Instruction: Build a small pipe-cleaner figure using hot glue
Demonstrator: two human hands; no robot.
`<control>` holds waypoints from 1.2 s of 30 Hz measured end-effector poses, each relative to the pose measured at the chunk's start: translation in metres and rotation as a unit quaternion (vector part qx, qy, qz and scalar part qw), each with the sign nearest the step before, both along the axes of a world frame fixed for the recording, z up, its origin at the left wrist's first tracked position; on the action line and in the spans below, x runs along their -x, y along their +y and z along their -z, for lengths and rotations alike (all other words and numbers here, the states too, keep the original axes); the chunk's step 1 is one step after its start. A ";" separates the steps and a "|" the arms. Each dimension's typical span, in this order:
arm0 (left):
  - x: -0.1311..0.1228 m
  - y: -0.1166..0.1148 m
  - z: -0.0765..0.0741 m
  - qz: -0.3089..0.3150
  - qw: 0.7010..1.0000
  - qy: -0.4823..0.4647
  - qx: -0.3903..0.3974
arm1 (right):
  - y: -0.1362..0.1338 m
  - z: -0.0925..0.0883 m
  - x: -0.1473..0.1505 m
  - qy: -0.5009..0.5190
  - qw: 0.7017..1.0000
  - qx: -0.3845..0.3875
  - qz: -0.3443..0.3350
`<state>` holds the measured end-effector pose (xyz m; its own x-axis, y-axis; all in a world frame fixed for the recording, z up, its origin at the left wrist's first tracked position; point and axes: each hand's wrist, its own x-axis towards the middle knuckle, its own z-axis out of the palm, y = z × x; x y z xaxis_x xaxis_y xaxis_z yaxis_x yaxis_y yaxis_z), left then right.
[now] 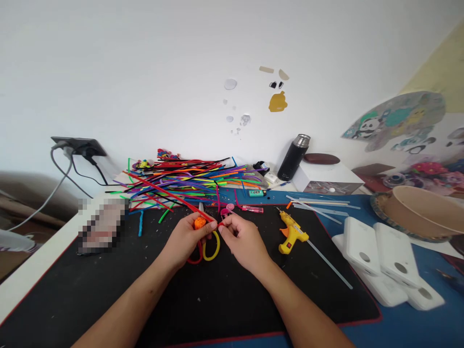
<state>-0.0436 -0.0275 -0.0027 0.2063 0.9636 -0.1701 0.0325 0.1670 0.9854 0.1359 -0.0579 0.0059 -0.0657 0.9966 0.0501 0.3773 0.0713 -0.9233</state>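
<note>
My left hand [191, 237] pinches a red pipe cleaner [170, 195] whose long part slants up and left over the pile. My right hand [242, 240] closes its fingertips on the red end, close beside the left fingertips. An orange rounded piece [199, 222] shows at the left thumb and index finger; whether that hand grips it I cannot tell. Beneath the hands lie scissors [211, 251] with red and yellow handles, partly hidden by the fingers. Behind the right hand is a small pink coiled piece [228, 209].
Many coloured pipe cleaners [195, 179] are heaped at the back. Right of the hands, a yellow glue gun [292, 233] rests on the black mat [232, 299]. Glue sticks [322, 205], a black flask [293, 158], white devices [393, 261] and a lighter [255, 193] stand or lie around.
</note>
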 end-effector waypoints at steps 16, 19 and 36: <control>-0.001 0.000 -0.006 0.009 0.998 0.041 -0.056 | 0.000 0.005 0.001 -0.036 0.999 -0.004 -0.038; -0.002 0.001 -0.004 -0.004 1.000 -0.021 -0.020 | 0.001 0.007 0.001 0.006 1.000 0.001 -0.030; -0.001 0.000 -0.007 -0.003 1.000 0.020 -0.023 | 0.000 0.001 -0.002 -0.026 0.999 -0.027 -0.009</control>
